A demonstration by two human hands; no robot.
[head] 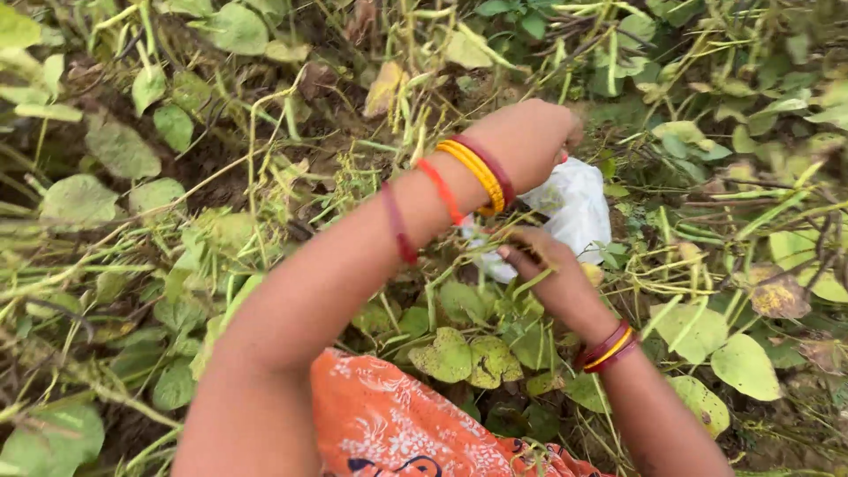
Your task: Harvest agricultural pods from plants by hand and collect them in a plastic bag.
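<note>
I look down into a tangle of green bean plants. My left hand [539, 141], with yellow, red and maroon bangles on its wrist, reaches forward and grips the top of a white plastic bag [579, 208]. My right hand [543, 265], with red and yellow bangles, sits just below the bag, its fingers pinched around a thin green stem or pod [534, 281] among the leaves. The fingertips of my left hand are hidden behind the wrist.
Long green pods [609, 62] and broad leaves [446, 353], some yellowed and spotted [777, 296], lie all around. Dark soil [203, 159] shows between stems at the left. Orange patterned cloth [389, 424] covers my lap at the bottom.
</note>
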